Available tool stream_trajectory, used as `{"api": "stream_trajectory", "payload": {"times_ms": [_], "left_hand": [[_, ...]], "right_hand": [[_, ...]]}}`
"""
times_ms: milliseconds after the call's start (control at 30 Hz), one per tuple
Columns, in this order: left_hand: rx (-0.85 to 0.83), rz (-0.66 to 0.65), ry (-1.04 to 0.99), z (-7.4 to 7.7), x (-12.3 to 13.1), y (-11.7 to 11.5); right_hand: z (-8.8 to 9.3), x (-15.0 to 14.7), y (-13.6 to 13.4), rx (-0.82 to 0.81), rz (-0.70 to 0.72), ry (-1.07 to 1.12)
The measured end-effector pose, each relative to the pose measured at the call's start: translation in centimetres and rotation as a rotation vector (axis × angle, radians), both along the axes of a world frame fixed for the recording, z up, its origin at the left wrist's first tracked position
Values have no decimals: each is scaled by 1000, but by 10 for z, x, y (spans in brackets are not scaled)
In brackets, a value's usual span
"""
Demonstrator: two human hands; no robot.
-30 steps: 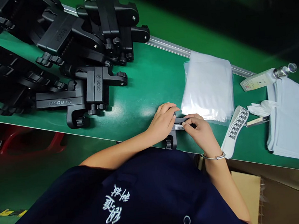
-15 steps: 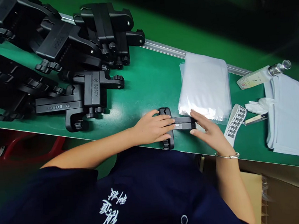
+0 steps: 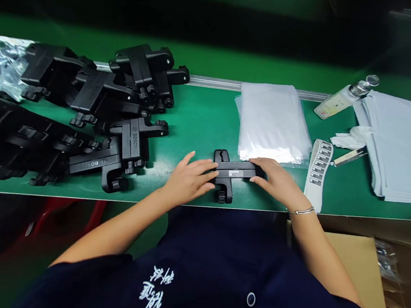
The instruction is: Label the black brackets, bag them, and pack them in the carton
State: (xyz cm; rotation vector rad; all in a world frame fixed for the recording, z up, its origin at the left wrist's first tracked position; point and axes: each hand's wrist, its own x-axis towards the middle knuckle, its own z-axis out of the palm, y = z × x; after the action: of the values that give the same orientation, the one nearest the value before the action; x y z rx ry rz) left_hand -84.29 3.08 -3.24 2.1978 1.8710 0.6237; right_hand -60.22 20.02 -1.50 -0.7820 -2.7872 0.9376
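A black plastic clamp bracket [image 3: 242, 165] lies on the green table near its front edge, a small pale label on its upper face. My left hand [image 3: 193, 180] is at its left end, fingers stretched out and spread, with the fingertips at the cross-piece. At the opposite end, my right hand [image 3: 275, 180] has thumb and fingers on either side of the bar, gripping its tip, which is partly hidden. Just behind the bracket rests a stack of clear plastic bags [image 3: 272, 123].
Several similar black brackets marked BOSCH [image 3: 134, 140] are piled at the left, with crumpled clear plastic [image 3: 4, 67] behind. To the right are a label strip [image 3: 320, 162], a utility knife [image 3: 349, 157], crumpled tissue [image 3: 352, 137], a pump bottle [image 3: 338, 102] and white sheets [image 3: 408, 149].
My left hand has slid left off the label, which now shows fully. My right hand has closed in on the bracket's right end. The camera view has shifted.
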Motion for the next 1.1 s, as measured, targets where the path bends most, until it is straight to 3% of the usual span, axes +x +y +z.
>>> {"api": "stream_trajectory", "payload": {"times_ms": [67, 167, 267, 400, 500, 633, 767, 900, 1000, 1033, 1100], "left_hand": [[44, 184, -57, 4, -11, -1], [146, 369, -167, 14, -20, 21], [146, 323, -208, 23, -16, 66], [-32, 55, -60, 20, 25, 137], [-170, -126, 78, 7, 73, 178], [-275, -168, 133, -7, 106, 205], [-357, -234, 94, -2, 87, 220], [-386, -194, 69, 23, 57, 224], [-241, -52, 195, 46, 40, 200], [-182, -54, 239, 51, 37, 184], [-124, -189, 251, 54, 37, 145]], "right_hand": [[0, -5, -4, 53, 37, -9], [2, -7, -14, 158, 51, -38], [6, 12, -28, 237, -29, 61], [7, 60, -45, 305, -313, 273], [5, 89, -50, 117, -643, 359], [1, 113, -44, -424, -953, 546], [4, 123, -36, -693, -1013, 718], [7, 120, -33, -813, -1005, 787], [7, 117, -33, -893, -991, 808], [6, 117, -33, -925, -981, 813], [4, 119, -34, -991, -952, 833]]}}
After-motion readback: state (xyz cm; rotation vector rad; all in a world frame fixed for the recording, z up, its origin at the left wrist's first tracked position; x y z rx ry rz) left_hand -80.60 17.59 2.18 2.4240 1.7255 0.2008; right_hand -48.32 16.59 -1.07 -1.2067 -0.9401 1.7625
